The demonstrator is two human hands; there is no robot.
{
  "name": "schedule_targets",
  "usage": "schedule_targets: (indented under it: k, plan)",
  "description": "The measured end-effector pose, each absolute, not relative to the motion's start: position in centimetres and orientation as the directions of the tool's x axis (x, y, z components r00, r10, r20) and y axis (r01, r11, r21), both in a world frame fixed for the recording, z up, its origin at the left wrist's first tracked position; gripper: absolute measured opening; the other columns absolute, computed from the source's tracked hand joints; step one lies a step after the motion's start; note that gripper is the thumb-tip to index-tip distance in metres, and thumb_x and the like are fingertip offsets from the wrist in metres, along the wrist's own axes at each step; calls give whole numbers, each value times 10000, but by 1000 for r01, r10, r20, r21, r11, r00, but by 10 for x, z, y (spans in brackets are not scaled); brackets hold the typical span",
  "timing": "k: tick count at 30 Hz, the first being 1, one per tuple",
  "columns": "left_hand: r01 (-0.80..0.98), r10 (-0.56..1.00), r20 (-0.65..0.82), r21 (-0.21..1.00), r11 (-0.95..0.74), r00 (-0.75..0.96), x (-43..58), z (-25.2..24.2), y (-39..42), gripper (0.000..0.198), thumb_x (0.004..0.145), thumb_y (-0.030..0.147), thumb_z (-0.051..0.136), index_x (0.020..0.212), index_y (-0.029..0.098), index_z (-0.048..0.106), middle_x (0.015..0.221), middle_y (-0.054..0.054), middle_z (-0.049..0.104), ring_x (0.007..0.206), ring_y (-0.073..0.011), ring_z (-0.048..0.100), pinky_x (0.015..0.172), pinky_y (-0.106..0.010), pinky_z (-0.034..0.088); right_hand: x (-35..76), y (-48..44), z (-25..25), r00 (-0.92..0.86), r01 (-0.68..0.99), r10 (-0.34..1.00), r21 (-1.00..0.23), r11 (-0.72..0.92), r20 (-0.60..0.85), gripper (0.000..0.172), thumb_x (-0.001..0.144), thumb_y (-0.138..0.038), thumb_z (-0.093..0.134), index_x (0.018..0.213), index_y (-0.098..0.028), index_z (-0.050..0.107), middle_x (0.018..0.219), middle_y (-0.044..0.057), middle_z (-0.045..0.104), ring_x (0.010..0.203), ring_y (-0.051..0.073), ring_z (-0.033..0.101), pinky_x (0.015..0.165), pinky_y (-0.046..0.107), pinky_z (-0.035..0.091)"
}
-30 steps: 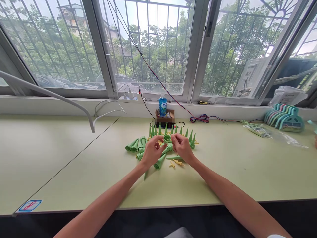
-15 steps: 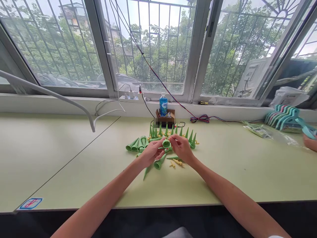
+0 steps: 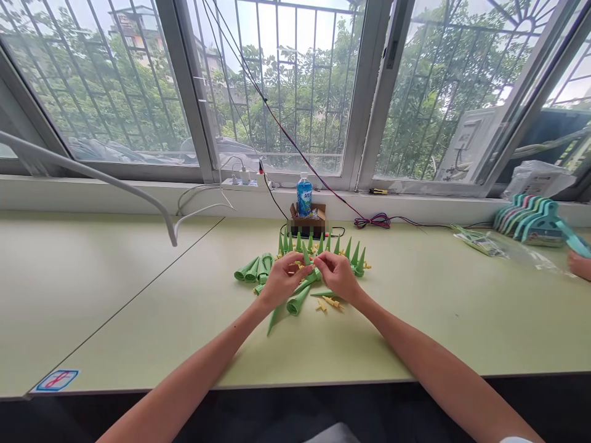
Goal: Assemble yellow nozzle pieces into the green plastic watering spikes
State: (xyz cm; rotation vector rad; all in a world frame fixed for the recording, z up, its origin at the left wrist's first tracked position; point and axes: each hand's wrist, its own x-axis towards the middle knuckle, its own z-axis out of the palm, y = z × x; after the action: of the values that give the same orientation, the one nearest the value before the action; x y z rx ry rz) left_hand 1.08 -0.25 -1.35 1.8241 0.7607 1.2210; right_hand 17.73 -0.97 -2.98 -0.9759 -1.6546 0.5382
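- Held cone (image 3: 305, 253): green, upright, tip up, up between the 2 hands over the pale green bench (image 3: 184, 332).
- Left hand (image 3: 281, 280): just left of the held cone, curled, thumb and fingers closed in around its lower side; exact contact partly hidden.
- Right hand (image 3: 339, 275): just right of the held cone, narrow, thumb and finger tips together near its base; cannot tell whether anything small sits between.
- Behind the held cone: a row of upright cones (image 3: 321, 243), also green, with small yellow pieces among them.
- Left of the held cone, past the wrist: a cluster of lying cones (image 3: 252, 271), side by side, mouths toward the near edge.
- Nearer than the held cone: 1 wide-mouthed cone (image 3: 298, 303) on its side, and slightly right, loose yellow parts (image 3: 332, 301).
- Well behind the held cone: blue bottle (image 3: 304, 197), upright in an open cardboard box (image 3: 308, 223).
- Far right of the held cone: another person's hand (image 3: 579, 266), holding a teal item (image 3: 572, 237).
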Motion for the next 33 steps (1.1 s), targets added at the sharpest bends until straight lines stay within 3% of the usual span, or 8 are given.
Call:
schedule_targets:
  k: [6, 8, 14, 16, 20, 23, 28, 33]
  plan:
    - [246, 627, 696, 577, -779, 350, 11, -23, 0, 139, 863, 266, 594, 953, 201, 677, 936, -34, 530, 538, -38, 419, 464, -177, 401, 178, -9, -30, -60, 323, 853, -799, 508, 518, 366, 903, -480, 500, 707, -176, 563, 469, -44, 430, 429, 97, 362, 438, 231, 262]
    - [254, 604, 710, 548, -797, 362, 12, -23, -1, 152, 873, 256, 579, 985, 213, 672, 955, -36, 532, 529, -31, 427, 463, -173, 401, 177, -9, -29, -45, 334, 850, -794, 508, 525, 374, 906, -481, 494, 694, -178, 553, 474, -44, 427, 434, 97, 363, 441, 231, 268]
    - [179, 754, 585, 742, -646, 298, 16, -15, -8, 222, 865, 353, 590, 1030, 204, 588, 971, -42, 541, 554, -49, 479, 410, -154, 362, 177, -10, -27, 82, 366, 812, -776, 514, 577, 346, 922, -458, 469, 712, -187, 518, 521, -44, 403, 466, 100, 355, 453, 227, 280]
    - [115, 812, 515, 821, -560, 274, 17, -14, -7, 239, 869, 413, 577, 930, 182, 568, 810, -13, 552, 499, -50, 453, 387, -153, 326, 178, -12, -26, 100, 385, 794, -760, 524, 599, 330, 928, -445, 460, 725, -190, 510, 534, -47, 389, 472, 99, 346, 456, 225, 278]
    - [62, 883, 295, 938, -340, 365, 16, -14, -5, 431, 878, 543, 499, 693, 156, 542, 452, 48, 406, 348, -56, 352, 338, -173, 256, 177, -15, -25, 58, 427, 758, -703, 569, 649, 292, 934, -407, 454, 754, -188, 523, 549, -47, 407, 475, 96, 350, 471, 222, 291]
    - [18, 879, 199, 973, -229, 433, 15, -15, -4, 488, 870, 582, 483, 670, 145, 571, 469, 21, 462, 358, -64, 383, 332, -178, 268, 175, -17, -23, 8, 431, 743, -673, 602, 670, 284, 938, -391, 446, 765, -185, 538, 569, -35, 468, 480, 97, 382, 490, 222, 318]
    - [-53, 856, 146, 989, -138, 497, 13, -17, -4, 414, 833, 546, 572, 738, 144, 597, 522, 25, 472, 401, -63, 395, 347, -170, 312, 175, -18, -23, -11, 390, 742, -680, 620, 670, 276, 937, -394, 447, 774, -191, 539, 572, -34, 482, 479, 101, 422, 497, 224, 337]
    - [-41, 842, 193, 979, -200, 503, 12, -16, -5, 362, 813, 492, 620, 697, 162, 529, 525, 44, 426, 442, -68, 396, 383, -173, 336, 176, -17, -22, 6, 321, 792, -751, 577, 611, 290, 911, -449, 483, 773, -199, 530, 554, -36, 465, 459, 102, 406, 456, 233, 315]
